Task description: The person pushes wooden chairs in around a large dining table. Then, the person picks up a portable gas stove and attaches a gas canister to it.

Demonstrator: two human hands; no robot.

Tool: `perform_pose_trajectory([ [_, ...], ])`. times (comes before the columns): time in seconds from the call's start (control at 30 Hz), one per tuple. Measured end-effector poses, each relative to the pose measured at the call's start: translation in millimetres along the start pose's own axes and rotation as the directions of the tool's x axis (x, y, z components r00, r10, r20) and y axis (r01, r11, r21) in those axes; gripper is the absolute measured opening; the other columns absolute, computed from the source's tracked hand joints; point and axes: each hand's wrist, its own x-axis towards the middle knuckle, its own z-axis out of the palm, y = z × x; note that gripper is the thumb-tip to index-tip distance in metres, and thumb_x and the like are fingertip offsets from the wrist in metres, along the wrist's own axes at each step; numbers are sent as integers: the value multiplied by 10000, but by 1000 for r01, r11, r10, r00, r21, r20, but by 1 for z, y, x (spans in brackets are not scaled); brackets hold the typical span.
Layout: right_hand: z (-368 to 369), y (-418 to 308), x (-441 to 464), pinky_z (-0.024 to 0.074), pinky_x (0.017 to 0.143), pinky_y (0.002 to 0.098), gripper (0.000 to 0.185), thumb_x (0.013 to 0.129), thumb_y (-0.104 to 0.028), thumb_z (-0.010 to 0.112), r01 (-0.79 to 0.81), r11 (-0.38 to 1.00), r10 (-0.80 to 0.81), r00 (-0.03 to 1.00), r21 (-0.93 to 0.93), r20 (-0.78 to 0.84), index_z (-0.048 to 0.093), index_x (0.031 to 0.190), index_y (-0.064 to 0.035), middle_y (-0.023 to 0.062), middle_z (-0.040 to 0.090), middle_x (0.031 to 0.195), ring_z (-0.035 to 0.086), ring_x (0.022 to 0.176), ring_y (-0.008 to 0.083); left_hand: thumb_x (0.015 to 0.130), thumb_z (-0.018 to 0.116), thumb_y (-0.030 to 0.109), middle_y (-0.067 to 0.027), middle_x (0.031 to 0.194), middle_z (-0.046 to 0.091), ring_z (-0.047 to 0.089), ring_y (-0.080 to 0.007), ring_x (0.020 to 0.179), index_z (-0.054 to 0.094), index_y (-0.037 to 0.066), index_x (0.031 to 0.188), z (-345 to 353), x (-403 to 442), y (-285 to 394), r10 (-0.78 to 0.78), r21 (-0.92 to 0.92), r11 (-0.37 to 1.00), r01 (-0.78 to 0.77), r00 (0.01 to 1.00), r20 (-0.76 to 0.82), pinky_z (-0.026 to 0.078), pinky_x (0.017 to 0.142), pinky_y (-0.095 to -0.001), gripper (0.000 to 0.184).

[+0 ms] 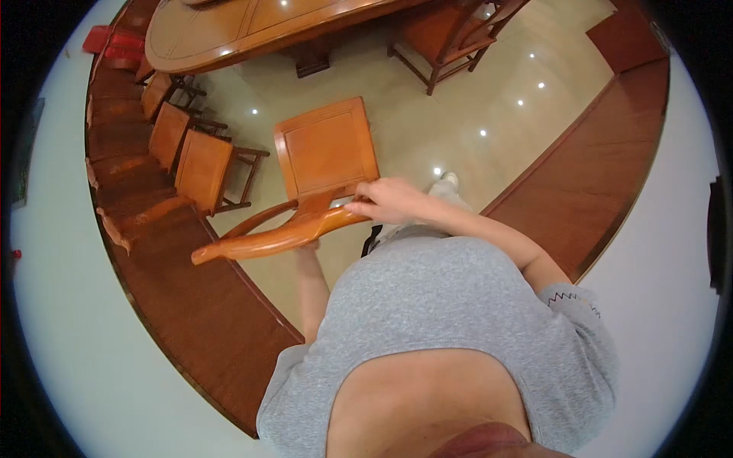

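Clasping chair backrest (271, 243): right grip (391, 200); seat (327, 146) beyond. Left grip (309, 246) mostly hidden under backrest, hold unclear.

Wooden chair (324, 169), glossy orange-brown, held at curved top rail (275, 240), panelled seat (327, 145) beyond; legs hidden, can't tell if tilted.

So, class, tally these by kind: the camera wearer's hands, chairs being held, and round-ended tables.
Hands: 2 (right hand; left hand, mostly hidden)
Held chair: 1
Round-ended table: 1
Total: 4
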Motion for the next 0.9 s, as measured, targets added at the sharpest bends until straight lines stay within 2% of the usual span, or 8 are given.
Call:
perform_pose_trajectory([
  [0.13, -51, 58, -39, 479, 693, 449, 627, 912, -555, 409, -53, 995, 45, 994, 79, 100, 626, 865, 32, 236, 638, 794, 622, 779, 379, 854, 548, 306, -117, 886, 555, 573, -228, 840, 523, 50, 968, 76, 15, -115, 57, 138, 987, -76, 989, 135, 489, 664, -311, 281],
  [0.2, -82, 102, -67, 480, 697, 444, 612, 909, -550, 422, -124, 990, 120, 991, 67, 60, 631, 874, 24, 232, 640, 798, 623, 784, 371, 862, 524, 285, -114, 843, 567, 570, -225, 785, 530, 48, 931, 119, 36, -170, -117, 219, 968, 121, 993, -28, 481, 619, -310, 247],
  [0.3, -140, 172, -111, 484, 706, 435, 565, 898, -527, 465, -227, 970, 230, 973, 83, -33, 643, 895, 10, 226, 644, 804, 628, 788, 356, 874, 489, 255, -110, 778, 585, 566, -222, 703, 542, 47, 876, 190, 80, -242, -338, 276, 866, 417, 895, -291, 468, 553, -309, 215],
  [0.37, -175, 217, -133, 486, 712, 430, 535, 891, -508, 494, -260, 960, 270, 959, 107, -90, 648, 906, 4, 223, 647, 806, 632, 788, 348, 870, 475, 281, -68, 669, 547, 543, -226, 603, 513, 95, 772, 240, 123, -255, -488, 321, 788, 525, 851, -192, 437, 511, -347, 214],
  [0.43, -201, 254, -146, 493, 716, 414, 485, 868, -467, 549, -359, 924, 375, 916, 129, -138, 651, 926, 4, 213, 658, 817, 641, 787, 331, 868, 475, 283, -67, 671, 557, 551, -226, 615, 517, 95, 776, 308, 159, -262, -418, 355, 824, 441, 897, -144, 436, 512, -346, 213],
  [0.63, -257, 314, -162, 498, 691, 394, 433, 859, -432, 564, -330, 907, 395, 881, 261, -261, 661, 921, -15, 187, 676, 833, 653, 775, 308, 890, 507, 276, -64, 796, 595, 573, -196, 690, 563, 30, 933, 508, 189, -254, -391, 373, 851, 369, 920, -18, 470, 591, -285, 256],
  [0.73, -269, 349, -154, 498, 683, 394, 411, 855, -410, 574, -410, 853, 479, 860, 321, -175, 662, 928, -15, 188, 673, 819, 654, 774, 305, 896, 517, 307, -76, 851, 591, 573, -194, 730, 539, 3, 1002, 591, 209, -255, -405, 355, 869, 344, 907, 115, 466, 610, -283, 322],
  [0.9, -301, 397, -124, 496, 673, 396, 391, 837, -382, 609, -381, 865, 444, 885, 328, -143, 655, 937, -7, 190, 665, 795, 651, 762, 308, 882, 561, 383, -98, 931, 578, 571, -218, 790, 467, -37, 1110, 684, 258, -247, -427, 235, 897, 375, 872, 240, 468, 638, -307, 487],
])
